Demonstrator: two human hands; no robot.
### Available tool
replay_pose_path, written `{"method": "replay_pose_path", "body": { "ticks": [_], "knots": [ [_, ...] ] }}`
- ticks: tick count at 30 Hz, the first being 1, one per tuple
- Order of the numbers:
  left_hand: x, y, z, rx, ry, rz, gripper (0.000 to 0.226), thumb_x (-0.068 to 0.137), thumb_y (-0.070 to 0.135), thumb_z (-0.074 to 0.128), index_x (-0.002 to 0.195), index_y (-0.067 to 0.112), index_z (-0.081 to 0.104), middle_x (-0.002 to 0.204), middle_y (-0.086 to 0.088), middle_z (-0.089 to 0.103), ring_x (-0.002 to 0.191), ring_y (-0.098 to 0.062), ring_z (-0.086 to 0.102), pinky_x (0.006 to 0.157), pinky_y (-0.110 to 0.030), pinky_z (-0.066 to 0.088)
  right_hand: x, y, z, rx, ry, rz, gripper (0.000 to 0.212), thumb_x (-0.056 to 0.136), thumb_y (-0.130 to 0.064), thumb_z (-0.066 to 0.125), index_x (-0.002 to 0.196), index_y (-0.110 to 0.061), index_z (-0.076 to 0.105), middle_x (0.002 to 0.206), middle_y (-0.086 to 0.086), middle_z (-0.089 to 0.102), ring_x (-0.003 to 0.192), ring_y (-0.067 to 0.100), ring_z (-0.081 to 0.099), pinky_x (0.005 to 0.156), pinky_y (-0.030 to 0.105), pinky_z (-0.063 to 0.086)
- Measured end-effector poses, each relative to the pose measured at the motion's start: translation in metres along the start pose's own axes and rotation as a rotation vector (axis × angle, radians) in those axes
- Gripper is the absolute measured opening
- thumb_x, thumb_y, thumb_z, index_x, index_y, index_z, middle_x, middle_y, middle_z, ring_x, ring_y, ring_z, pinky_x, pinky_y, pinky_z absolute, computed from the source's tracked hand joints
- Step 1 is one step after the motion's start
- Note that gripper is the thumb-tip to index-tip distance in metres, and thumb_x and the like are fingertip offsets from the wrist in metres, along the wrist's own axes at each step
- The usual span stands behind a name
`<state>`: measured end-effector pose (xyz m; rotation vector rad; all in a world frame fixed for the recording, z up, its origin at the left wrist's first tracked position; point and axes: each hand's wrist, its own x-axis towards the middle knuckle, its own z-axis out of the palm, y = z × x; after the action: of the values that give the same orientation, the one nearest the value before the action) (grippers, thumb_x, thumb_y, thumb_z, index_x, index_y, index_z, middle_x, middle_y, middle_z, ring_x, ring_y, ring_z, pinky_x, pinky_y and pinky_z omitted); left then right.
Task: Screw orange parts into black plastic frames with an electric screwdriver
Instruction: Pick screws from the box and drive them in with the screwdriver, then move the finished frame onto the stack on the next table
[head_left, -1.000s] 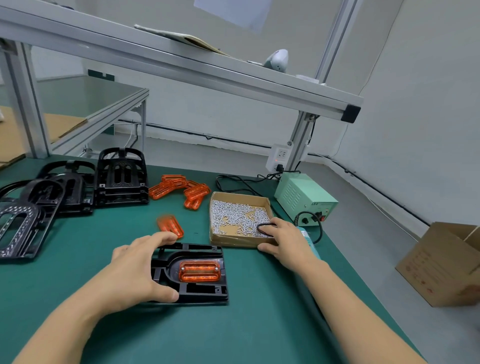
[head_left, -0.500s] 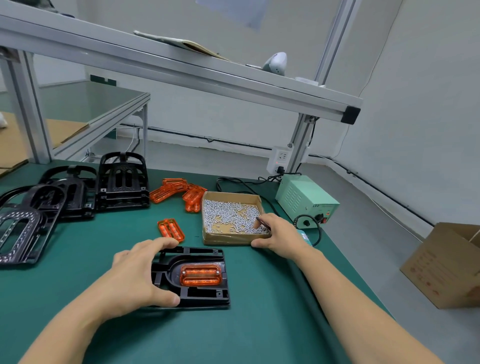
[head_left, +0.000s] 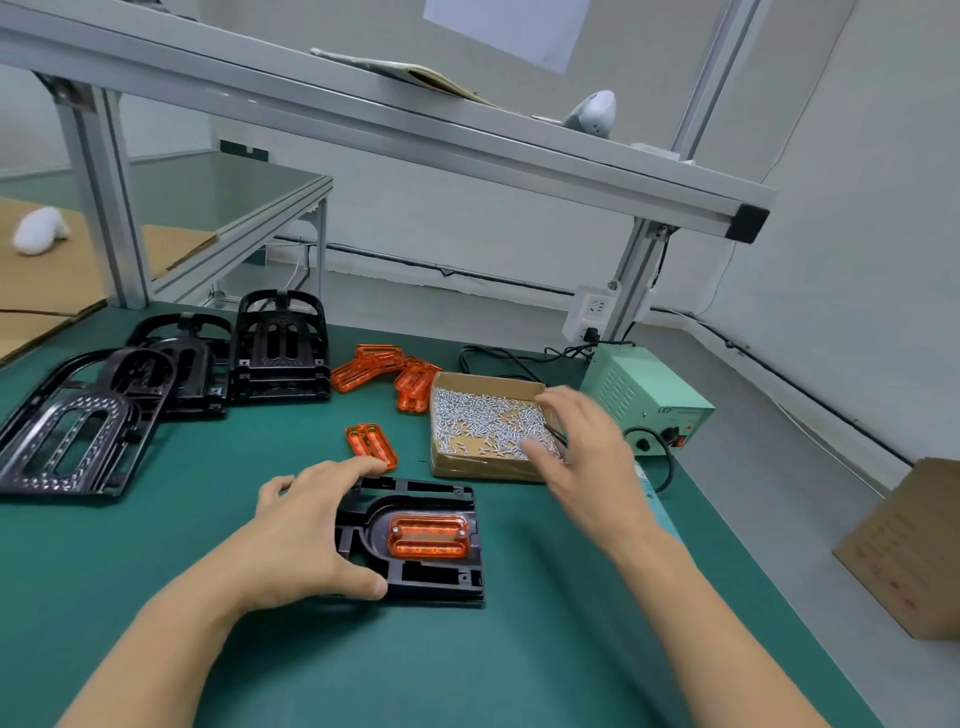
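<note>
A black plastic frame (head_left: 431, 582) lies flat on the green mat in front of me, with an orange part (head_left: 428, 535) seated in its recess. My left hand (head_left: 306, 530) grips the frame's left end, thumb on the near edge and fingers on the far edge. My right hand (head_left: 582, 452) hovers over the right side of a cardboard box of screws (head_left: 483, 470), fingers spread and motion-blurred. A teal electric screwdriver (head_left: 657, 506) lies on the mat, mostly hidden behind my right forearm.
One loose orange part (head_left: 371, 444) lies just beyond the frame, and a pile of orange parts (head_left: 384, 369) sits farther back. Black frames are stacked at the back (head_left: 280, 348) and left (head_left: 67, 431). A green power supply (head_left: 649, 395) stands right of the box. An aluminium beam (head_left: 415, 130) runs overhead.
My right hand left the box's near right corner and rose over the screws with fingers spread. My left hand stayed on the frame.
</note>
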<state>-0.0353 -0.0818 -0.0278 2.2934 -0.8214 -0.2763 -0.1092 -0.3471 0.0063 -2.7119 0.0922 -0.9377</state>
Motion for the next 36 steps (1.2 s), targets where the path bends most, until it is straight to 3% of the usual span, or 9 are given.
{"method": "replay_pose_path", "body": {
  "ticks": [4,6,10,15,20,23,25,31,36],
  "knots": [
    [0.0,0.001,-0.002,0.048,-0.018,0.013,0.101,0.055,0.047,0.081,0.137,0.051,0.022,0.129,0.02,0.032,0.096,0.008,0.007,0.114,-0.034,0.003,-0.005,-0.036,0.022,0.151,-0.454,-0.142,0.042,0.098,-0.027,0.054,0.138,-0.014,0.049,0.137,0.002,0.053,0.128,0.016,0.044,0.109,0.03,0.032],
    [-0.001,0.001,-0.002,0.067,-0.014,0.035,0.102,0.056,0.048,0.081,0.138,0.049,0.021,0.134,0.018,0.034,0.102,0.006,0.009,0.115,-0.034,0.002,-0.002,-0.044,0.035,0.143,-0.587,-0.136,0.045,0.1,-0.029,0.05,0.143,-0.016,0.044,0.143,0.002,0.049,0.131,0.017,0.042,0.11,0.031,0.031],
    [-0.004,0.002,-0.005,0.049,-0.026,0.046,0.103,0.058,0.046,0.081,0.141,0.047,0.019,0.14,0.017,0.033,0.122,-0.004,0.01,0.117,-0.037,0.006,0.005,-0.052,0.048,0.126,-0.707,-0.113,0.046,0.1,-0.028,0.05,0.144,-0.019,0.042,0.142,0.003,0.052,0.129,0.021,0.047,0.107,0.034,0.036],
    [-0.009,-0.001,-0.01,0.067,-0.035,0.093,0.103,0.06,0.044,0.081,0.141,0.046,0.017,0.145,0.018,0.03,0.102,0.013,0.006,0.115,-0.033,-0.003,0.014,-0.055,0.051,0.185,-0.795,-0.059,0.045,0.097,-0.022,0.057,0.141,-0.024,0.047,0.136,-0.002,0.057,0.121,0.015,0.053,0.102,0.031,0.041],
    [-0.016,-0.012,-0.013,0.156,0.099,0.103,0.105,0.067,0.043,0.077,0.147,0.04,0.008,0.155,0.013,0.017,0.14,0.006,-0.003,0.116,-0.034,-0.016,0.017,-0.054,0.049,0.371,-0.754,0.037,0.038,0.095,-0.016,0.061,0.132,-0.021,0.058,0.119,-0.011,0.064,0.11,0.008,0.059,0.096,0.023,0.045],
    [-0.026,-0.021,-0.014,0.047,0.308,0.046,0.098,0.072,0.035,0.078,0.148,0.037,0.014,0.154,0.015,0.02,0.142,0.0,0.006,0.119,-0.035,-0.001,0.017,-0.056,0.047,0.485,-0.662,0.116,0.032,0.094,-0.014,0.062,0.126,-0.02,0.062,0.114,-0.009,0.067,0.108,0.009,0.062,0.097,0.026,0.047],
    [-0.033,-0.024,-0.012,-0.162,0.418,-0.009,0.092,0.077,0.03,0.076,0.148,0.037,0.017,0.152,0.02,0.022,0.138,0.002,0.016,0.116,-0.029,0.012,0.016,-0.062,0.047,0.534,-0.589,0.149,0.031,0.094,-0.014,0.062,0.125,-0.018,0.062,0.116,-0.007,0.068,0.108,0.01,0.062,0.1,0.032,0.047],
    [-0.043,-0.01,-0.003,-0.763,0.413,-0.046,0.081,0.073,0.057,0.058,0.14,0.056,0.012,0.127,0.051,0.03,0.123,0.026,0.025,0.102,-0.018,0.022,0.015,-0.1,0.053,0.716,-0.399,0.174,0.024,0.093,-0.012,0.062,0.106,-0.031,0.067,0.1,-0.013,0.071,0.093,0.001,0.065,0.083,0.02,0.052],
    [-0.037,-0.011,-0.016,-0.845,0.641,-0.082,0.082,0.095,0.024,0.054,0.145,0.05,-0.004,0.146,0.03,0.024,0.134,0.001,0.032,0.111,-0.03,0.026,0.02,-0.138,0.067,0.704,-0.333,0.113,0.021,0.09,-0.017,0.067,0.11,-0.017,0.07,0.099,-0.007,0.073,0.094,0.009,0.067,0.088,0.03,0.052]
  ]
}}
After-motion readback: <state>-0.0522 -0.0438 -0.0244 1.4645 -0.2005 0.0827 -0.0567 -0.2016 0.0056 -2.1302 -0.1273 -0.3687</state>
